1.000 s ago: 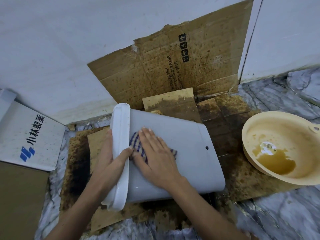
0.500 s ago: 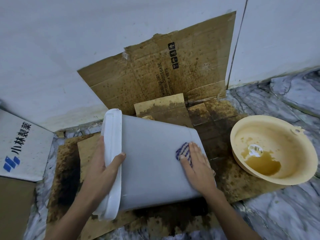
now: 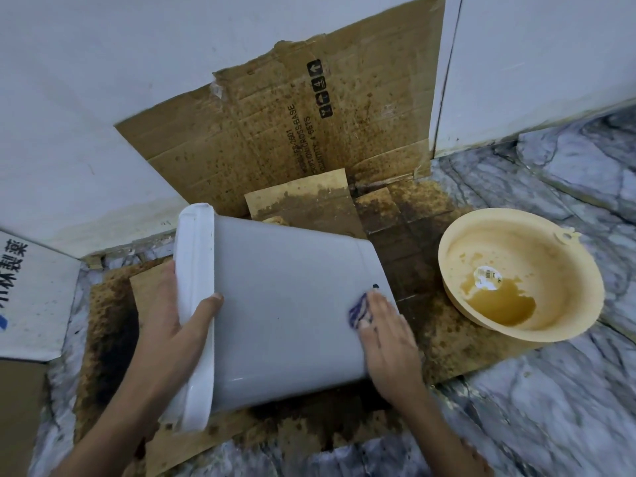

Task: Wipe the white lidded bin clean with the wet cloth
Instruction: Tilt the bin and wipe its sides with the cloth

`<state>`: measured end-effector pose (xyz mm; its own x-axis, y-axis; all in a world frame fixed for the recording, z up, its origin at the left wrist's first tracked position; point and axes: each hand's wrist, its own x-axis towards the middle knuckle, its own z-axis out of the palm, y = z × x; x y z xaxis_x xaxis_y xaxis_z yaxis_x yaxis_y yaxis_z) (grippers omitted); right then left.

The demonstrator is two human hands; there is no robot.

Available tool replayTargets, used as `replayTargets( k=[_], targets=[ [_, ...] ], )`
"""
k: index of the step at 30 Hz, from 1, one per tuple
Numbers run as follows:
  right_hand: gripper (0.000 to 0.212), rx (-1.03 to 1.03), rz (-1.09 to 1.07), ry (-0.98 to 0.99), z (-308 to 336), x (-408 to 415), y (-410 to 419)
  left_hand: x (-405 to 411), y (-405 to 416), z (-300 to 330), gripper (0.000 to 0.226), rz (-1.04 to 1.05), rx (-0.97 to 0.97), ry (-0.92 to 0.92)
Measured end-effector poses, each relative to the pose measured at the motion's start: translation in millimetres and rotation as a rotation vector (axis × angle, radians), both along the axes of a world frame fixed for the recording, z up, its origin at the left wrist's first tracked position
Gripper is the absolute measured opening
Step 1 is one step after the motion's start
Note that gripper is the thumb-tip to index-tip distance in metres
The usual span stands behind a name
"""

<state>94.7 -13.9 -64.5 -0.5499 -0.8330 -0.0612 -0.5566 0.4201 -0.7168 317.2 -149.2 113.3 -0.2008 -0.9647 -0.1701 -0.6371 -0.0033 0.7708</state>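
The bin [image 3: 285, 315] lay on its side, lid [image 3: 196, 304] leftward, base rightward. Left hand [image 3: 172, 325] gripped the lid; flat right hand [image 3: 389, 342] pressed the cloth [image 3: 358, 309] near the base.

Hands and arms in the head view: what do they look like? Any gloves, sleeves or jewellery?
Both are bare. The left hand and right hand wear no gloves, and no rings or watch show. Both forearms are uncovered as far as the frame's bottom edge, so no sleeve is visible. The nails look short and unpainted. No markings can be made out on them.
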Motion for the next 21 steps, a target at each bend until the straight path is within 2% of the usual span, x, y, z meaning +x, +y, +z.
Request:
replayTargets(
  k=[2,6,8,11,15,17,21],
  targets=[
    [0.066,0.071,-0.019,-0.015,-8.6,-19.0,-16.2,0.2,0.2,0.1,0.065,0.005,-0.010,-0.002],
    [0.058,0.183,-0.040,-0.060,1.6,-24.5,-56.1,1.7,-1.0,-1.9,0.061,0.030,0.010,-0.046],
    [0.058,0.134,0.019,-0.043,19.7,-5.4,-76.2,0.6,-1.9,-2.4,0.061,0.033,0.011,-0.059],
    [0.058,0.003,0.225,-0.008,52.8,35.8,-91.4,-1.7,-1.8,-2.8,0.060,0.046,0.013,-0.065],
    [0.054,-0.097,0.443,0.040,69.6,65.9,-51.9,1.6,-2.6,-2.2,0.059,0.050,0.022,-0.036],
    [0.053,-0.085,0.403,0.061,54.0,51.1,-27.8,3.1,-2.5,-2.8,0.060,0.038,0.026,-0.034],
    [0.061,0.076,0.198,0.037,13.3,-8.1,-27.0,-1.6,-1.1,2.4,0.065,0.020,0.011,-0.051]
  ],
)
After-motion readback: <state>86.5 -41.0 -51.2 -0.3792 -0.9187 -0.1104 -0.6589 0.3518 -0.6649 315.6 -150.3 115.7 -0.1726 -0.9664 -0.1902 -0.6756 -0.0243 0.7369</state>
